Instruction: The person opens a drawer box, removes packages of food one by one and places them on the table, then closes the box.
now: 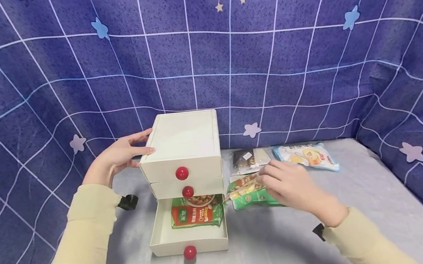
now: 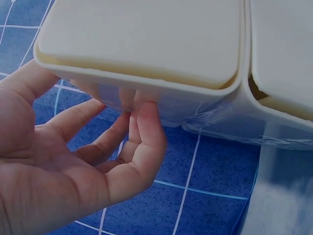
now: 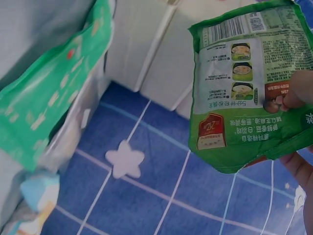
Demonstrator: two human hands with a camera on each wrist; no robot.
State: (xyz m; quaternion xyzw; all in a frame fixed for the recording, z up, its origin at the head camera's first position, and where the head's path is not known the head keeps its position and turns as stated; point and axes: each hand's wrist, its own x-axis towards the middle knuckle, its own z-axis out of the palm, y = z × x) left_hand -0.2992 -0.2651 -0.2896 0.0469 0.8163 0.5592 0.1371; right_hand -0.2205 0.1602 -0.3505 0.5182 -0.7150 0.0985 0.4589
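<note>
A white drawer cabinet (image 1: 185, 135) with red round knobs stands on the table, its bottom drawer (image 1: 189, 247) pulled out. Inside that drawer lies a red and green food packet (image 1: 196, 214). My left hand (image 1: 119, 156) rests against the cabinet's left side, one fingertip on its top edge; in the left wrist view the fingers (image 2: 151, 132) touch the side wall. To the right of the cabinet, my right hand (image 1: 289, 184) pinches a green seasoning packet (image 3: 227, 122) printed with a barcode and small food pictures. Another green packet (image 3: 54, 95) lies below it.
Behind the right hand lie a dark-and-clear packet (image 1: 248, 159) and a white and blue snack bag (image 1: 310, 156). A blue gridded curtain (image 1: 279, 64) hangs behind the grey table (image 1: 368, 204). The upper two drawers (image 1: 160, 171) are closed.
</note>
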